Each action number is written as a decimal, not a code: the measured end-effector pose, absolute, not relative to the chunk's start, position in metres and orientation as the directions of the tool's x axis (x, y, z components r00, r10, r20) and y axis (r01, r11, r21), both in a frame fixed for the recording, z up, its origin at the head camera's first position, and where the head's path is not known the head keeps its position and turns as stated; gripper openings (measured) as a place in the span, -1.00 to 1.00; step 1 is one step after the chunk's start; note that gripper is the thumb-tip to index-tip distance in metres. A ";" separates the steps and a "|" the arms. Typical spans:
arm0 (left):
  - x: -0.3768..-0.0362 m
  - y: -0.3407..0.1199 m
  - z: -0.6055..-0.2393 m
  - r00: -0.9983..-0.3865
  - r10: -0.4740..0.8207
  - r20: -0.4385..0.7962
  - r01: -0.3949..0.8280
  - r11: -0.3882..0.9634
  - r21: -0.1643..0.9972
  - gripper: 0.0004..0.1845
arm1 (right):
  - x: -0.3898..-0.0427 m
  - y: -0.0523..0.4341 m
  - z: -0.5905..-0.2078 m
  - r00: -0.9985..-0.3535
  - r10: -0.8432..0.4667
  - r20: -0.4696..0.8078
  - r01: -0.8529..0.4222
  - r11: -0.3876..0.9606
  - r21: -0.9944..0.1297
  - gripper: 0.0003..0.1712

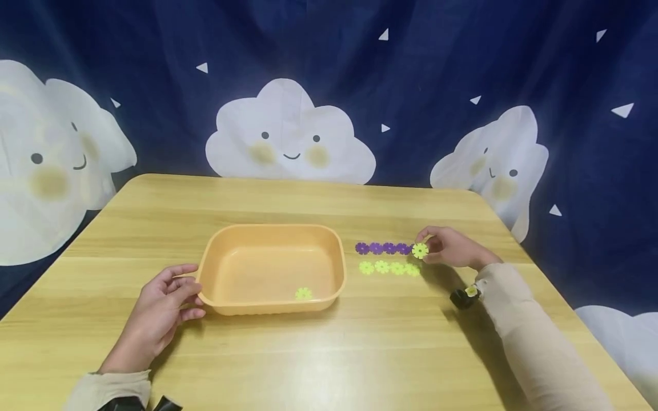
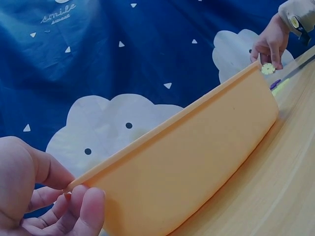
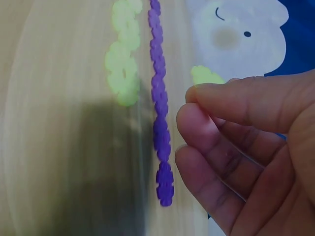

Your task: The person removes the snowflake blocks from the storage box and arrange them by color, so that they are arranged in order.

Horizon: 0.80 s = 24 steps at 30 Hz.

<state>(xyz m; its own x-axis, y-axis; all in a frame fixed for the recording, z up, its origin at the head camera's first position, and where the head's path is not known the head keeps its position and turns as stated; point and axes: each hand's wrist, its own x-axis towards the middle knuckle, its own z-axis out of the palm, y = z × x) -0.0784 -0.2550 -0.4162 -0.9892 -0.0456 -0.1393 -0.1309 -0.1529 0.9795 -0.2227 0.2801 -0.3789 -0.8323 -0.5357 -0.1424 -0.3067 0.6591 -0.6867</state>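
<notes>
My left hand [image 1: 159,311] pinches the left rim of an orange plastic basin [image 1: 267,262]; the left wrist view shows thumb and fingers at the rim of the basin [image 2: 197,152]. One yellow-green snowflake-shaped piece [image 1: 303,293] lies inside near the front wall. To the right of the basin, my right hand [image 1: 452,246] pinches another yellow-green snowflake piece [image 1: 420,250] between thumb and fingers, raised above the table. It hangs over the right end of a row of purple snowflake pieces [image 1: 376,248]. In front of that lies a row of yellow-green pieces [image 1: 382,267].
The wooden table [image 1: 308,354] carries the basin and both rows. Behind it hangs a dark blue curtain [image 1: 411,68] printed with white clouds. A black wrist device [image 1: 464,297] sits at my right sleeve.
</notes>
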 end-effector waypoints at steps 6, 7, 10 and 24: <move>-0.079 -0.254 -0.417 -0.988 -0.053 -0.145 -0.135 -0.162 0.978 -0.63 | -0.221 0.286 -0.385 -0.825 -0.542 -0.157 -0.295 0.651 -0.700 -0.61; -0.079 -0.254 -0.417 -0.988 -0.053 -0.143 -0.132 -0.168 0.977 -0.64 | -0.220 0.286 -0.384 -0.822 -0.547 -0.155 -0.298 0.646 -0.703 -0.61; -0.079 -0.254 -0.418 -0.988 -0.055 -0.142 -0.130 -0.178 0.975 -0.65 | -0.218 0.286 -0.383 -0.820 -0.549 -0.163 -0.291 0.644 -0.707 -0.62; -0.079 -0.254 -0.419 -0.993 -0.037 -0.111 -0.102 -0.194 0.976 -0.64 | -0.213 0.291 -0.388 -0.809 -0.536 -0.239 -0.299 0.727 -0.618 -0.64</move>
<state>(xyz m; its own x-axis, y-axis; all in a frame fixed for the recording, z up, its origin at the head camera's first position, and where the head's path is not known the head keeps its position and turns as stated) -0.0792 -0.2544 -0.4189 -0.9931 -0.0372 -0.1113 -0.1021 -0.1936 0.9758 -0.2135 0.2912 -0.3879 -0.8095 -0.5364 -0.2387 -0.2994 0.7268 -0.6181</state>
